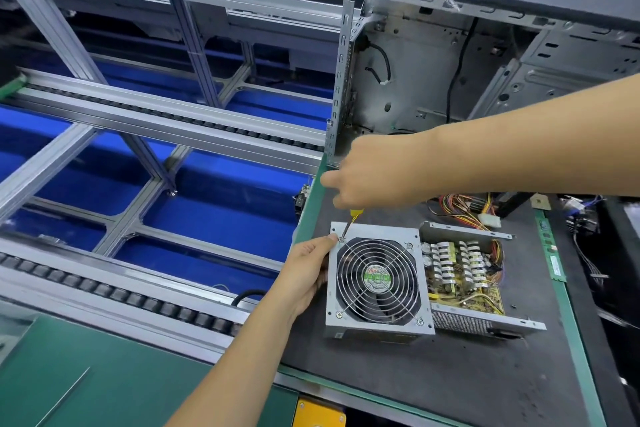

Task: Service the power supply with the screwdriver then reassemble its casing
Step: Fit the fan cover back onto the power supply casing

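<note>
Right hand (367,173) grips the screwdriver (350,224) on the fan cover's (377,279) far-left corner screw (341,239) — left hand (308,274) clasps that edge; three screws remain, I'd judge.

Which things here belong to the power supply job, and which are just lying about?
In the job: power supply, fan cover, screwdriver, right hand gripping it, left hand steadying the cover.

Lying about: computer case, memory stick, conveyor rollers.
</note>
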### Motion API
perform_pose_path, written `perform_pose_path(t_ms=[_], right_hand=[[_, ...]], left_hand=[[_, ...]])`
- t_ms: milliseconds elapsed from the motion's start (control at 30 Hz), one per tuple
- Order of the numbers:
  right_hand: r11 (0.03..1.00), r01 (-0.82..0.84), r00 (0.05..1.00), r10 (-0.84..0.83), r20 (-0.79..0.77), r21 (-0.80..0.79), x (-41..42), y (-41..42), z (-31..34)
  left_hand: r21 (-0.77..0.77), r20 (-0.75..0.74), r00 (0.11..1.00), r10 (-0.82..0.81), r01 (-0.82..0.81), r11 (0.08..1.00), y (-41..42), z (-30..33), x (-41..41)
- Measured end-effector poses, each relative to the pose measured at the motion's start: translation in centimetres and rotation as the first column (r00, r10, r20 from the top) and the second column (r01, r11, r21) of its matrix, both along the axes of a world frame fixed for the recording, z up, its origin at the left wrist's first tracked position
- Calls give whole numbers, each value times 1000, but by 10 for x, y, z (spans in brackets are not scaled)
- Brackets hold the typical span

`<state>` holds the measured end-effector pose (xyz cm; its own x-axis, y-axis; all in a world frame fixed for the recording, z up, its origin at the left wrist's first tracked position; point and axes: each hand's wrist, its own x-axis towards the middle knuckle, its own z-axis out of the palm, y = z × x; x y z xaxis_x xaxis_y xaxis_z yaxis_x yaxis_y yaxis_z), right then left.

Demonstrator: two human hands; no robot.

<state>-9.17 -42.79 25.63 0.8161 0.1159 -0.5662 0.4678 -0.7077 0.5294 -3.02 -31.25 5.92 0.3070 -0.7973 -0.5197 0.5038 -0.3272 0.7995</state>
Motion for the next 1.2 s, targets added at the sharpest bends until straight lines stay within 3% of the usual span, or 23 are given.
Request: perform_pose_path(t_ms=[100,167,200,267,333,400,467,567,633,667,733,767,800,833,867,900,933,967,1000,1033,1100,1133,1200], right_hand=[[989,-131,991,134,28,-75,-2,5,-5],[990,140,985,-143,100,33,1,3,-15],[909,381,909,-402,112,171,5,1,-19],[582,742,626,-779,-33,332,12,-9,-23],[433,836,508,-843,-178,337,15,-22,-20],[475,827,547,-802,-238,301,13,-25,-14],[656,707,706,-679,-203,265,9,-17,-9],[950,248,967,-253,1,187,2,-3,-6],[998,-65,996,64,60,18,-3,-1,-5],[991,-127,989,129,70,-34,-4,1,-6],[1000,-1,996,2,90,-16,-8,2,-8],[970,225,969,-232,79,93,-9,0,-10],[809,529,838,-546,-3,255,-9,-2,-12],[493,789,580,-795,-179,367,-8,-5,-14],[164,908,313,-878,-362,385,-7,-11,-15],[-41,929,149,-868,-473,368,-6,-16,-15],[-90,930,114,-851,-512,357,-6,-21,-12],[-20,936,170,-850,-499,352,-7,-23,-9],[164,926,309,-846,-435,339,-8,-22,-7],[424,852,512,-795,-324,307,-10,-18,-4],[878,433,901,-426,-78,204,-12,-8,-3],[977,160,987,-161,-4,144,-12,-4,-3],[972,-234,972,234,-6,29,-11,2,-1]], left_hand=[[4,37,999,-3,3,1000,-1,0,-1],[0,48,999,-7,7,1000,-1,-2,-1],[-3,49,999,-11,11,1000,-2,-2,0],[-9,43,999,-26,26,1000,-2,-4,1],[-20,25,999,-29,29,999,-2,-6,1],[-26,20,1000,-24,24,999,-2,-6,1],[-22,27,999,-23,23,999,-3,-4,0],[-11,44,999,-14,14,1000,-1,-3,0],[-11,62,998,-11,12,1000,0,-2,-1],[-11,62,998,-9,10,1000,0,-2,-1],[-13,40,999,-10,10,1000,0,-1,-2],[-15,30,999,-13,13,1000,0,-1,-2],[-15,29,999,-18,18,1000,0,-1,-1],[-16,32,999,-24,25,1000,0,-2,-1],[-21,34,999,-33,34,999,0,-2,0],[-27,33,999,-41,42,999,0,-1,0],[-31,29,999,-46,47,998,0,-1,0],[-34,25,998,-49,50,998,0,1,0],[-34,24,998,-49,50,998,0,2,0],[-31,26,998,-49,50,998,0,2,0],[-28,41,998,-54,55,998,0,4,0],[-25,52,997,-56,58,998,0,4,0],[-22,72,996,-57,59,998,1,4,0]])
